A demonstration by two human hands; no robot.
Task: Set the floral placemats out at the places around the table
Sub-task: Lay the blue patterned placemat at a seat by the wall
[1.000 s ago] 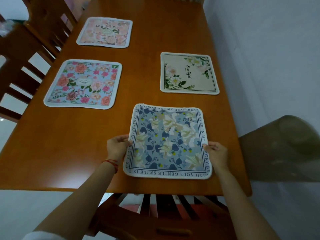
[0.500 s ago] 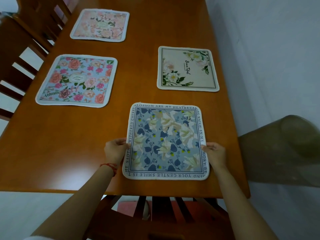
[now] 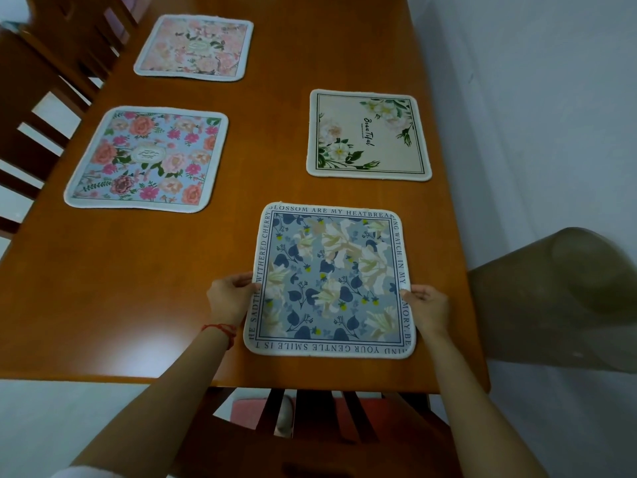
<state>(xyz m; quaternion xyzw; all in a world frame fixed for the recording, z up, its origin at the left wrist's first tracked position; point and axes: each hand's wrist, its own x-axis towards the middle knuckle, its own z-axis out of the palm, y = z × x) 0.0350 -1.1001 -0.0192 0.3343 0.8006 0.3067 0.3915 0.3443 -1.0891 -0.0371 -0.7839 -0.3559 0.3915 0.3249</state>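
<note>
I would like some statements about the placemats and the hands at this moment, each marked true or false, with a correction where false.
1. Four placemats lie on the table. True.
2. The left hand and the right hand hold the opposite side edges of the blue leaf placemat. True.
3. The cream placemat overlaps the blue leaf placemat. False: bare wood shows between them.
4. The red string bracelet is on the right wrist. False: it is on the left wrist.
5. The pale pink placemat is the one farthest from the person. True.
</note>
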